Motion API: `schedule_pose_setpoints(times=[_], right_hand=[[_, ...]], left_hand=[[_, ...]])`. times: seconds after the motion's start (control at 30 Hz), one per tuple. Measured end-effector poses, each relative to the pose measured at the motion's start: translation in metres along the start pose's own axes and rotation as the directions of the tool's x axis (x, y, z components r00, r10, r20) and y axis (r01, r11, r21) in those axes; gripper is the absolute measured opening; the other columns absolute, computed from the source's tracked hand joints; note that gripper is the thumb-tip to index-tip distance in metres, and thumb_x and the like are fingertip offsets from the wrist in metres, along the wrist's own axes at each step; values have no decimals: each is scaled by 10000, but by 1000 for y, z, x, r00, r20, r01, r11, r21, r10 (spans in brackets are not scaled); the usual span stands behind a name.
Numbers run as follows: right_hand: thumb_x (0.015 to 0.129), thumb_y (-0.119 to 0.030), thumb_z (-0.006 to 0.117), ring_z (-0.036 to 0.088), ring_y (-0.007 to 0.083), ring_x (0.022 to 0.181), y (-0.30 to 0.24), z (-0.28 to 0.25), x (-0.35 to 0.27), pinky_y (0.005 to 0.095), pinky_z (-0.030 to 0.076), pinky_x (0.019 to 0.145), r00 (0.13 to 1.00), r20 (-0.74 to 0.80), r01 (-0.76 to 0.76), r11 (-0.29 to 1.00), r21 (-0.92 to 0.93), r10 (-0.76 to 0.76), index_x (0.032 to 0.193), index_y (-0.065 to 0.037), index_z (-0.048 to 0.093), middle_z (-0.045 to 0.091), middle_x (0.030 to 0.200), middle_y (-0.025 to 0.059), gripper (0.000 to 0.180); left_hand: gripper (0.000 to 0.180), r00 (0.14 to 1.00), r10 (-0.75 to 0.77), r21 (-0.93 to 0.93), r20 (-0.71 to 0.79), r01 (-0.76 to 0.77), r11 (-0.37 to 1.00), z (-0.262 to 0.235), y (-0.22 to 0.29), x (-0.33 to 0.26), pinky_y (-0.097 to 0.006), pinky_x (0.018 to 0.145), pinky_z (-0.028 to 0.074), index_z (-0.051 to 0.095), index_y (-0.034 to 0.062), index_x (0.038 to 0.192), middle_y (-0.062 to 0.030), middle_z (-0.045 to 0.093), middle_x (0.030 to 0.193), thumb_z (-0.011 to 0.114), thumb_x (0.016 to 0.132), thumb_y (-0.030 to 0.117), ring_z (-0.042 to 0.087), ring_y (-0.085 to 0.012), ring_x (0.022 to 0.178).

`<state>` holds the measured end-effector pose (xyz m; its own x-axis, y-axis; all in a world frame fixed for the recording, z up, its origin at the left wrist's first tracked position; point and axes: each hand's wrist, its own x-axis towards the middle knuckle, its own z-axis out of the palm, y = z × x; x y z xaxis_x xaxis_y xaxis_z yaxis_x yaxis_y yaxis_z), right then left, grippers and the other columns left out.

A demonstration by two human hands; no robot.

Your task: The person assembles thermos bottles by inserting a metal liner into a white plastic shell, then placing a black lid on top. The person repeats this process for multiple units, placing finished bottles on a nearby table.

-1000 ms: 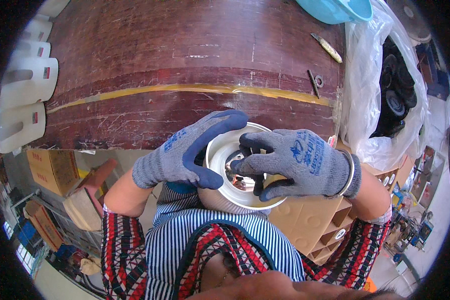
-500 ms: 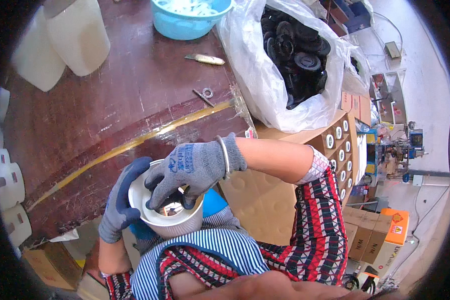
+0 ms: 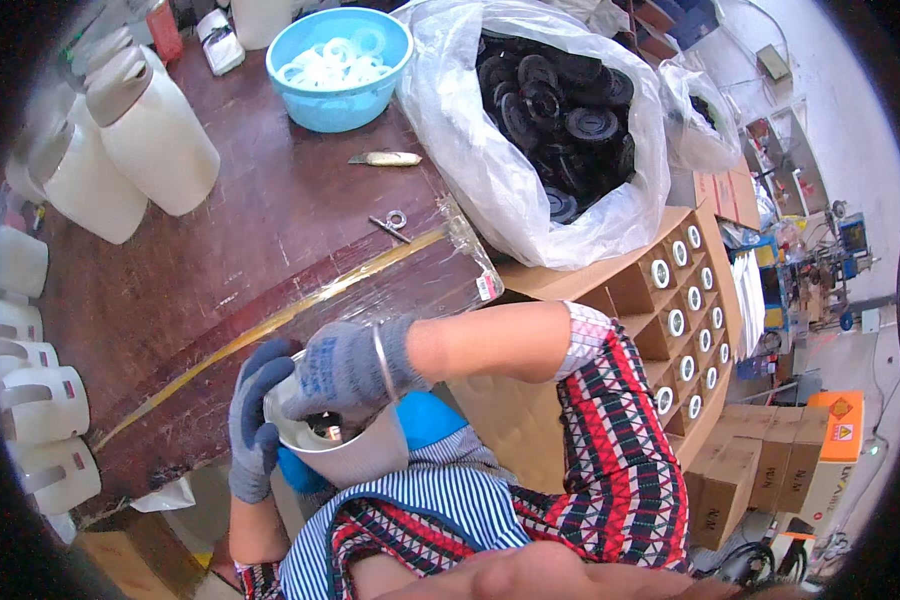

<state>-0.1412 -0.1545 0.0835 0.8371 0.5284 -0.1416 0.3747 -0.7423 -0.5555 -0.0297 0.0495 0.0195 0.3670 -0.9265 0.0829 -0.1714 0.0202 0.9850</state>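
A dark reddish-brown tabletop (image 3: 260, 230), scuffed and scratched, fills the left and upper middle, with a strip of yellow tape (image 3: 270, 325) running along it near the person's side. On it stand several cream-white, tall jug bodies (image 3: 160, 150) at the upper left, and a row of white jugs with side handles (image 3: 50, 405) lines the left edge. Toward the far side sits a light-blue round plastic basin (image 3: 340, 108) holding translucent white rings (image 3: 340, 62). Nearer lie a pale-handled knife (image 3: 390, 159) and a small metal rod (image 3: 388, 229) beside a small grey ring (image 3: 397, 219).

Right of the table, a translucent plastic bag (image 3: 440, 130) gapes open over black round plastic lids (image 3: 592, 124). Next to it is a brown cardboard box with dividers (image 3: 620, 300), several cells filled by white-topped round pieces (image 3: 676, 322). Closed brown cartons (image 3: 735, 475) and an orange-and-white carton (image 3: 830, 440) stand lower right, before a pale wall (image 3: 850, 100).

A white, round, open-topped vessel (image 3: 365, 462) is held above the striped apron (image 3: 410, 515), just by the table edge. The left hand (image 3: 253, 415), in a grey knit glove with dark-blue coating, clasps its left side, thumb and fingers parted and curved against it. The right hand (image 3: 355, 370), gloved alike, reaches into the mouth over a shiny, mirror-like interior (image 3: 327, 428); its fingertips are hidden, so whether they pinch anything cannot be told.
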Motion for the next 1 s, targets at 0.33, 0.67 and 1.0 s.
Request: schedule_pose_setpoints(times=[0.33, 0.67, 1.0], right_hand=[[908, -279, 729, 706, 326, 977, 69, -49, -143, 411, 557, 870, 450, -695, -451, 814, 365, 561, 1142, -105, 731, 736, 1041, 156, 292], [844, -275, 770, 637, 354, 1256, 293, 120, -399, 454, 511, 1039, -526, -80, -850, -526, 21, 847, 1414, -89, 547, 678, 1335, 184, 640], [895, -178, 721, 679, 348, 1130, 115, -27, -282, 407, 518, 976, -55, -891, -812, 499, 303, 451, 1314, -78, 617, 719, 1194, 187, 444]], left_hand=[[699, 991, 136, 209, 8, -134, 969, 3, -11, -3, -507, 1115, 404, 763, 40, 1032, -141, 737, 1080, 454, 978, 664, 618, -367, 1207], [712, 973, 102, 102, 207, -125, 987, -17, 7, 6, -546, 1149, 369, 722, 45, 1171, -163, 722, 1164, 443, 991, 674, 599, -400, 1252], [763, 951, 26, -163, -307, -80, 983, -26, 29, 20, -437, 1212, 326, 411, 27, 1543, -163, 516, 1512, 604, 1004, 530, 481, -300, 1406]])
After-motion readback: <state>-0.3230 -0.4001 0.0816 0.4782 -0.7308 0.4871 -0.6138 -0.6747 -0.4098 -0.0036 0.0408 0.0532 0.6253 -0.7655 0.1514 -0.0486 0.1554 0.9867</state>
